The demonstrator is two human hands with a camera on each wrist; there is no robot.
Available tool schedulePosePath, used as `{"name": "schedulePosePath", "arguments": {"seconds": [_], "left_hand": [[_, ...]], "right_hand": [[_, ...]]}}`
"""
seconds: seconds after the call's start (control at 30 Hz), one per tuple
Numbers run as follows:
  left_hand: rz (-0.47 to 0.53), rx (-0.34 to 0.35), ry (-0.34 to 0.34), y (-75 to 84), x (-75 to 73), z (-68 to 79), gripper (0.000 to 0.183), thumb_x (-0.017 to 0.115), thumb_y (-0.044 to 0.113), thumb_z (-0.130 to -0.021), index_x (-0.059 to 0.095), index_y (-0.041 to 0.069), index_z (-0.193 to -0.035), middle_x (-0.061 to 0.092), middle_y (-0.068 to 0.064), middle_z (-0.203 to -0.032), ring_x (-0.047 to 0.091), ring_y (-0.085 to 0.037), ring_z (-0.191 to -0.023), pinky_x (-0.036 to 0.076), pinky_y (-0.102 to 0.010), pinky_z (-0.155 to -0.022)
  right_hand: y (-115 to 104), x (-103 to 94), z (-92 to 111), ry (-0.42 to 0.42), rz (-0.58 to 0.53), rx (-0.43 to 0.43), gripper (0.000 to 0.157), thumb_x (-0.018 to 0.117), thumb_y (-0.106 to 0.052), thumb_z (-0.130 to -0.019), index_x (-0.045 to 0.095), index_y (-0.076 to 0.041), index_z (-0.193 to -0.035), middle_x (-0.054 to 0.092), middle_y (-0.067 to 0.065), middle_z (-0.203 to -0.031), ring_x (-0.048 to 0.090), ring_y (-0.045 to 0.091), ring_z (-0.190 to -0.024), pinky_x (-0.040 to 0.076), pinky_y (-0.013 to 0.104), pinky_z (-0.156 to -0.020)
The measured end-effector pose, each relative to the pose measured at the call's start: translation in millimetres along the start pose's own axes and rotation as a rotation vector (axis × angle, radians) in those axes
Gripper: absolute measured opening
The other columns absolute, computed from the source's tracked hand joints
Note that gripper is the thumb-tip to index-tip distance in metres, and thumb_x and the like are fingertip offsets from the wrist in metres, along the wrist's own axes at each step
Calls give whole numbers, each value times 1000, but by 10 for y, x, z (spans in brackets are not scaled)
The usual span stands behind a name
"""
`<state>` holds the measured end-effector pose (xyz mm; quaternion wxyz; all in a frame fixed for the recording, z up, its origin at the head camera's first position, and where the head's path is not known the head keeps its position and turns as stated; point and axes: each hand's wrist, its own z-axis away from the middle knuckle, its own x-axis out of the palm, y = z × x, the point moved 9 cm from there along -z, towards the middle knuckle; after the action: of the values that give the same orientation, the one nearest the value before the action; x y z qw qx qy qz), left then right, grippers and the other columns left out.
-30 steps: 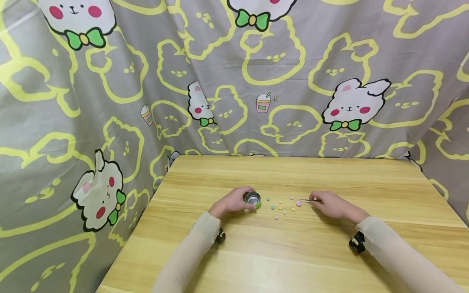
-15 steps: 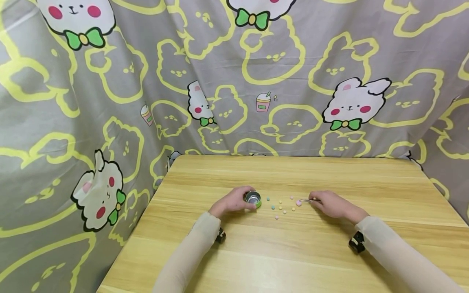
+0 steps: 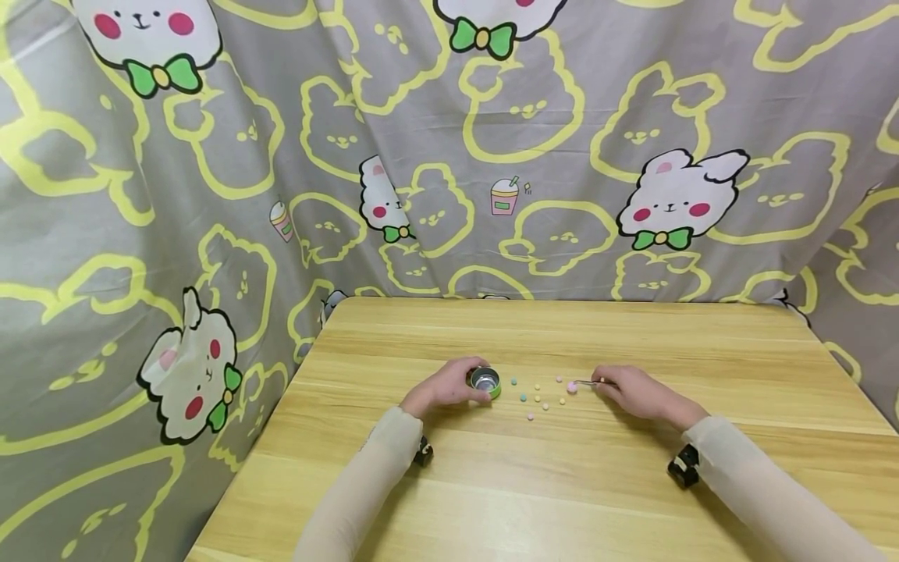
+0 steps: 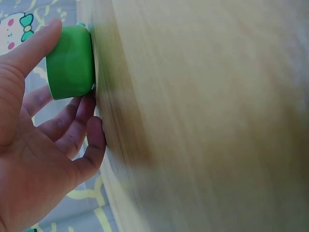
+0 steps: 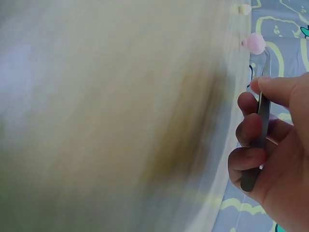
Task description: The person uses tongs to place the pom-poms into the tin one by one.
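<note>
My left hand (image 3: 449, 382) grips a small round tin, its green wall (image 4: 71, 65) between thumb and fingers. The tin stands on the table with its open metal mouth up. Bent-tip tweezers (image 5: 263, 116) lie along the curled fingers of my right hand (image 3: 635, 393), pinched near the front by thumb and index finger. A pink ball (image 5: 256, 43) is at the tweezers' tip, close over the table. Between the hands several small balls lie scattered: blue ones (image 3: 523, 398) nearest the tin, yellow ones (image 3: 537, 399) in the middle, and a pink one (image 3: 530, 417) in front.
The wooden table (image 3: 534, 499) reaches back to a grey curtain (image 3: 435, 101) with cartoon bears. Black wrist devices sit under both sleeves, one at the left wrist (image 3: 423, 453) and one at the right (image 3: 684, 466).
The tweezers' tip and the pink ball at it have risen very slightly. My left hand and the tin stay in place, and so do the other balls.
</note>
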<state>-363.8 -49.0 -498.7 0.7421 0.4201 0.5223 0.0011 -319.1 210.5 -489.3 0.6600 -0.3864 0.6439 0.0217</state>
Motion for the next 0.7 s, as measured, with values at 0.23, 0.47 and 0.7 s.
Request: {"name": "schedulePosePath", "arguments": {"seconds": [0.23, 0.47, 0.7], "left_hand": [[6, 8, 2, 14, -1, 2, 52, 78, 29, -80, 55, 11, -123, 61, -1, -109, 56, -11, -98, 44, -27, -85], [2, -5, 1, 11, -5, 1, 53, 78, 30, -79, 55, 11, -123, 60, 1, -109, 55, -11, -98, 44, -27, -85], [8, -13, 1, 8, -8, 0, 53, 78, 30, -79, 56, 12, -123, 61, 2, -108, 55, -11, -97, 44, -28, -84]], "right_hand": [[5, -28, -15, 17, -32, 19, 9, 57, -13, -95, 63, -12, -102, 61, -6, -85, 53, 7, -73, 44, 32, -65], [-36, -64, -37, 10, -65, 37, 11, 54, -14, -97, 63, -11, -104, 62, -3, -88, 55, 10, -78, 45, 35, -67], [-112, -102, -100, 27, -64, 7, 12, 53, -12, -97, 63, -8, -103, 61, 0, -86, 48, 9, -70, 41, 30, -63]]}}
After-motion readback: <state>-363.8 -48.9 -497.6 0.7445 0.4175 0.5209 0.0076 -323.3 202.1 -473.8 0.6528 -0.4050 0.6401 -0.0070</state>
